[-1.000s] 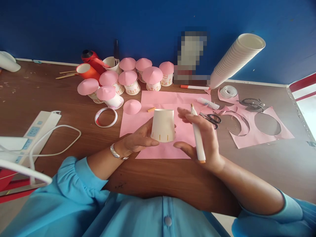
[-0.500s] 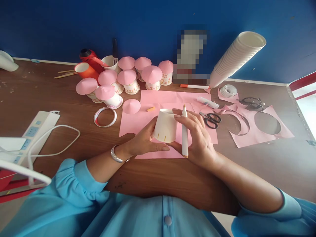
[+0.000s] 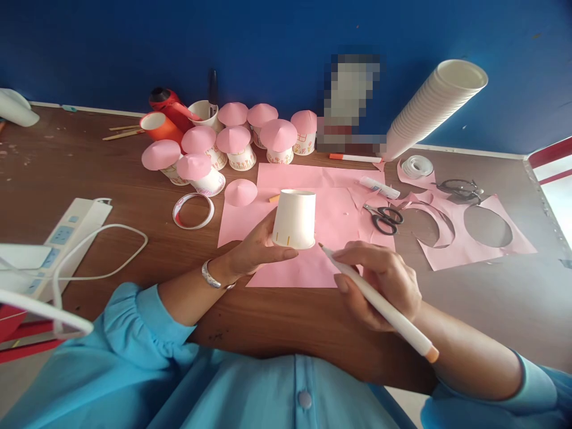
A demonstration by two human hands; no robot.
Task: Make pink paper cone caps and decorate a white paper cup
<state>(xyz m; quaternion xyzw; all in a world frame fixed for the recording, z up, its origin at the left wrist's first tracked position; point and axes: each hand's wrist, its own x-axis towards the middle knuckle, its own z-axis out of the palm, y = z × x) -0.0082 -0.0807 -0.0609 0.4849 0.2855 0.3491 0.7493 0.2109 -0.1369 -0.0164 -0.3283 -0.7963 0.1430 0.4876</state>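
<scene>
White cup (image 3: 294, 219): left hand (image 3: 254, 248) clasps it; right hand (image 3: 388, 279) pinches marker (image 3: 388, 311); scissors (image 3: 379, 215), pink-coned cups (image 3: 279, 136) beyond.

The one view looks from the person's head — forward and down, from near above the left hand (image 3: 255, 249) and right hand (image 3: 394, 280), across the table (image 3: 286, 319) to the blue wall (image 3: 268, 47).

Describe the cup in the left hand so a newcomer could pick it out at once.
On the brown table, find the big pink sheet in the middle. Just above it, the left hand holds a white cup upside down. Unlike the cone-topped cups beyond, its top is bare, with short orange strokes low on its side.
</scene>
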